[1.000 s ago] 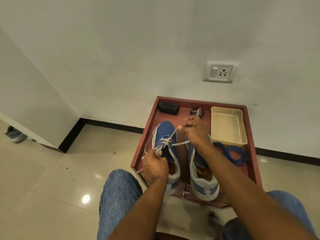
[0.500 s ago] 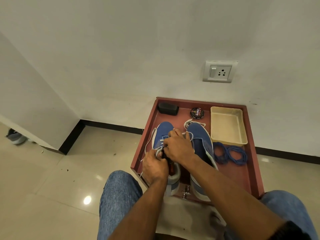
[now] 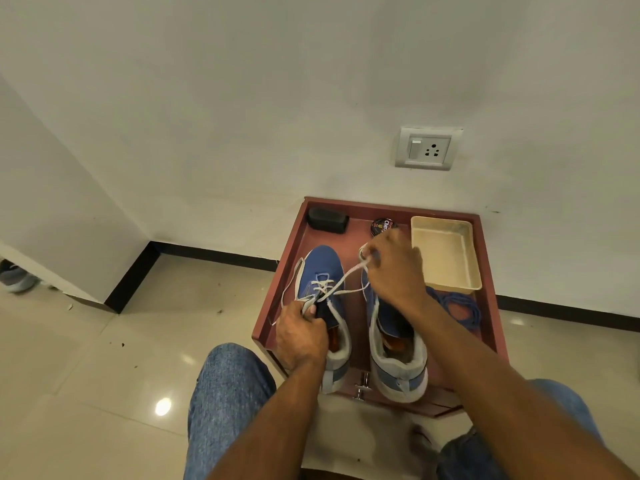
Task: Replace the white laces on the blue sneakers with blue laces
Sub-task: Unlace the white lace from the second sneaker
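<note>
Two blue sneakers stand side by side in a reddish-brown tray (image 3: 294, 244), toes toward the wall. The left sneaker (image 3: 320, 268) still carries a white lace (image 3: 341, 280). My left hand (image 3: 301, 336) grips this shoe at its tongue and collar. My right hand (image 3: 396, 268) pinches a stretch of the white lace and holds it taut, up and to the right, over the toe of the right sneaker (image 3: 398, 362). Coiled blue laces (image 3: 460, 308) lie in the tray to the right, partly behind my right forearm.
A cream plastic tub (image 3: 446, 254) sits at the tray's back right, a round polish tin (image 3: 381, 225) and a black brush (image 3: 327, 220) along the back. The wall with a socket (image 3: 429, 148) stands right behind. My denim-clad knees flank the tray's front.
My right hand went from down at the left shoe's eyelets up and to the right, drawing the white lace out taut. My left hand stayed on the shoe.
</note>
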